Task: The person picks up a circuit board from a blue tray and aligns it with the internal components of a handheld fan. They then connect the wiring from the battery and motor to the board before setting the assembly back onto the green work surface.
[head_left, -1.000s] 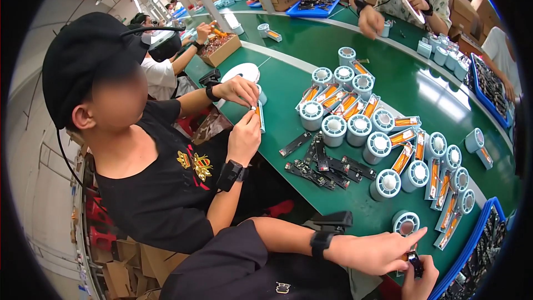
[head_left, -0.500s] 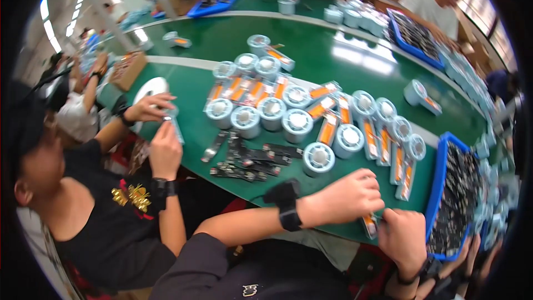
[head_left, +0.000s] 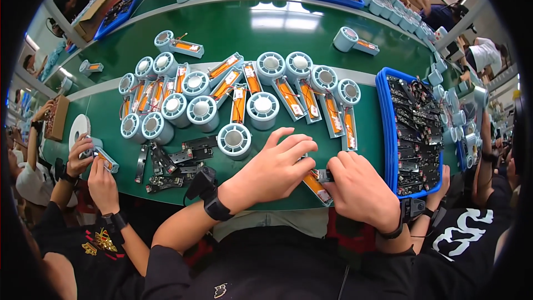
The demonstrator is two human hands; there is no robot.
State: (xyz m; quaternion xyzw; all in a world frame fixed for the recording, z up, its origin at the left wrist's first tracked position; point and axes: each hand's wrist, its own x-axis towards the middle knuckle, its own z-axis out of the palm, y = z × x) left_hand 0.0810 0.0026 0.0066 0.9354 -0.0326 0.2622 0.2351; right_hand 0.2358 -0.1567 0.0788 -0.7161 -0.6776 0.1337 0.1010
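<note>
Between my hands, near the table's front edge, a light-blue plastic housing (head_left: 323, 194) lies tilted, its long tray holding an orange battery with wires. My left hand (head_left: 272, 169) reaches over its upper end, fingers curled round it; the palm hides whatever part lies beneath. At the housing's right side my right hand (head_left: 363, 189) is closed, thumb and fingers pinching at the wire end. A small grey piece (head_left: 323, 175) shows at those fingertips, too little of it to name. Similar housings with round slotted heads (head_left: 262, 110) stand beyond my hands.
Loose black circuit-board strips (head_left: 166, 161) lie left of my left hand. A blue tray (head_left: 391, 133) full of such strips stands at right. Co-workers sit on both sides; the left one's hands (head_left: 100, 175) hold another housing. A white ring (head_left: 79, 130) lies beside them.
The view has swung right and levelled, so the table's items appear shifted left. My left fingers have spread somewhat over the housing, and more of its battery tray shows. My right hand stays beside it.
</note>
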